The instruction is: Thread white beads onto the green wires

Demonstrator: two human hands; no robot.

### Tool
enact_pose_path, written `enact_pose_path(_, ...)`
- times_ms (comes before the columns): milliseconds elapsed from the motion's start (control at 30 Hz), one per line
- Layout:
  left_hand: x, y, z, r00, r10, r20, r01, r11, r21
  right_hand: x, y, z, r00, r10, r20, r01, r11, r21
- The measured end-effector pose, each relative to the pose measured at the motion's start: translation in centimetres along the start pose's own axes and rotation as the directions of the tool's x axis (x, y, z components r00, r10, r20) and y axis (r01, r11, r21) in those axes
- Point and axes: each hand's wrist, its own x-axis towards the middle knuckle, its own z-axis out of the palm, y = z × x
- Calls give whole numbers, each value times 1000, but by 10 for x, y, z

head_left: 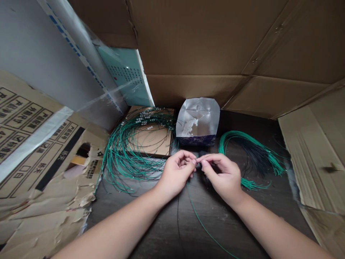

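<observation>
My left hand point(178, 170) and my right hand point(223, 173) meet at mid-table, fingertips pinched close together. A green wire point(198, 218) trails down from my left fingers toward the front, and a thin black wire point(178, 216) hangs beside it. What my right fingertips pinch is too small to make out. Just beyond my hands stands an open silver-lined bag point(201, 111) with small white pieces point(190, 126) inside. To the left, green and black wires point(118, 158) with white ends lie in a loose coil partly over a cardboard box point(151, 140).
A bundle of green and black wires point(248, 140) lies at the right on the dark table point(161, 230). Cardboard walls point(199, 39) enclose the back and both sides. A teal printed booklet point(128, 73) leans at the back left, and a torn carton point(48, 154) stands left.
</observation>
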Motion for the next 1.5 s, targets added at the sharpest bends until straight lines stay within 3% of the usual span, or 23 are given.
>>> enact_pose_path(100,1,-2,1,1000,-29,1,29,999,-30,-4,1,-1,990,86,-113,-82,996,37)
enact_pose_path(233,2,-2,-1,999,-34,-2,34,998,-48,-3,5,-3,980,51,-191,-63,996,-58)
enact_pose_path(467,4,0,-7,1000,-12,1,12,992,-126,0,4,-4,996,-60,-69,51,991,-128)
enact_pose_path(700,5,2,-7,1000,-10,-11,7,978,-208,3,0,-5,995,-94,-44,88,989,-121)
enact_pose_path(900,5,1,-6,999,-9,31,15,981,-192,4,-3,-4,985,-141,102,149,987,-68)
enact_pose_path(1067,5,1,-6,998,28,63,-16,983,-184,2,-2,-2,976,-141,166,151,987,-49)
enact_pose_path(1500,4,3,-7,1000,0,-13,-3,981,-192,3,3,-2,976,-86,201,96,994,-44)
